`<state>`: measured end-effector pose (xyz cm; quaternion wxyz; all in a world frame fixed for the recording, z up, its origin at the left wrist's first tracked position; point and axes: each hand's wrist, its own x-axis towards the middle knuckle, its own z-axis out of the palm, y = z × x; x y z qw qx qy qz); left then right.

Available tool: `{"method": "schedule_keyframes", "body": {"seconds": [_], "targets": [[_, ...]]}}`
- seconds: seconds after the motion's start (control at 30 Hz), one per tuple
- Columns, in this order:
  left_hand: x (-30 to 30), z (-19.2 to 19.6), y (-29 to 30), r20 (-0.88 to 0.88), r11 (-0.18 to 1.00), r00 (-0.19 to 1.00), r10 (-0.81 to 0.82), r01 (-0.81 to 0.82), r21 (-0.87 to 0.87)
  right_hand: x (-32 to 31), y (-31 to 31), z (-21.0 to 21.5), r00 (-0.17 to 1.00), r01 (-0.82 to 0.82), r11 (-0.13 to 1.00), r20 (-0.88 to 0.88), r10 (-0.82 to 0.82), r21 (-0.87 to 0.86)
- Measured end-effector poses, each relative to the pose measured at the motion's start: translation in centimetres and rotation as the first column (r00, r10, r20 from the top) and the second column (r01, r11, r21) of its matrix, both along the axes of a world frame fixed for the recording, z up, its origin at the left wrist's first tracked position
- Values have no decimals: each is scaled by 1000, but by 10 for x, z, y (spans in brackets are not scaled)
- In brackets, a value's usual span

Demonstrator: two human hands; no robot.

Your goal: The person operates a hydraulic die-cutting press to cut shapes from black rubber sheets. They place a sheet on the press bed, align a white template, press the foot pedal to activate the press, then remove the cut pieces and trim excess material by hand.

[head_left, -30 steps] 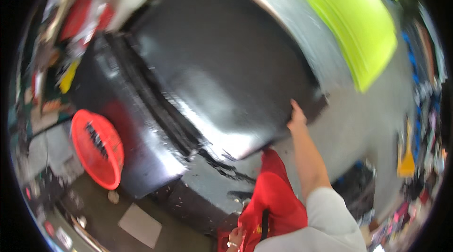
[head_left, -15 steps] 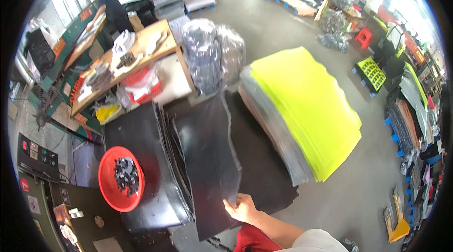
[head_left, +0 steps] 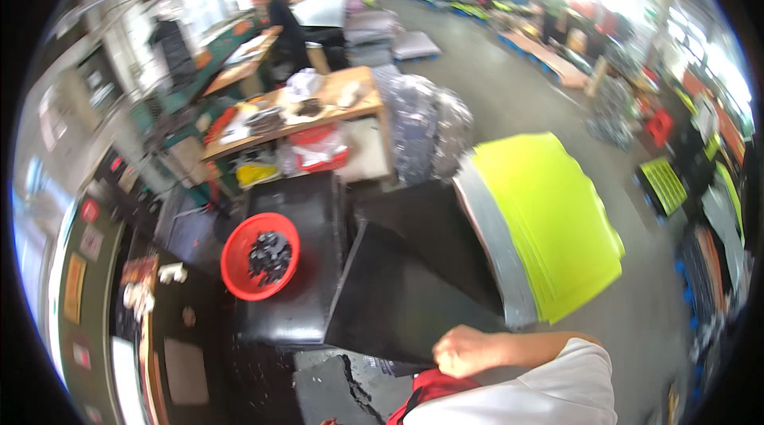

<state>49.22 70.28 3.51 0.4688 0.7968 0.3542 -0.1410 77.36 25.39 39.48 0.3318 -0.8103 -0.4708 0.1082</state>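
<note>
One hand [head_left: 465, 349] visible, the right, fingers curled tight on the near edge of a big black sheet [head_left: 398, 298], tilted up off the black stack [head_left: 290, 266] so it peels free. Red basket [head_left: 260, 256] sits beside. Left hand's out of view.

Signs-wise, a few small red and yellow placards [head_left: 82, 262] are hanging on the green wall at far left. Bulky bundles wrapped in clear plastic [head_left: 430, 126] are sitting beside the tabletop's [head_left: 318, 111] right end.
</note>
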Motion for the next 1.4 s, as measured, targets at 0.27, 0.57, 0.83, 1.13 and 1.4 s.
{"method": "schedule_keyframes", "body": {"seconds": [0.27,0.57,0.83,1.13,1.4], "targets": [[-184,-17,-106,179,906,921,345,-278,-318,-135,97,24,588,-670,740,-562,582,65],[-240,163,-79,452,470,372,811,-874,-125,-197,167,90,294,-956,293,125,948,25],[-357,226,-83,387,641,598,701,-767,25,-173,267,124,504,-856,516,279,817,35],[-331,250,33,-360,954,884,298,-283,94,-114,492,74,445,-892,404,232,865,202],[-237,322,273,-108,695,899,424,-247,675,-26,629,99,812,-582,723,213,544,373]]}}
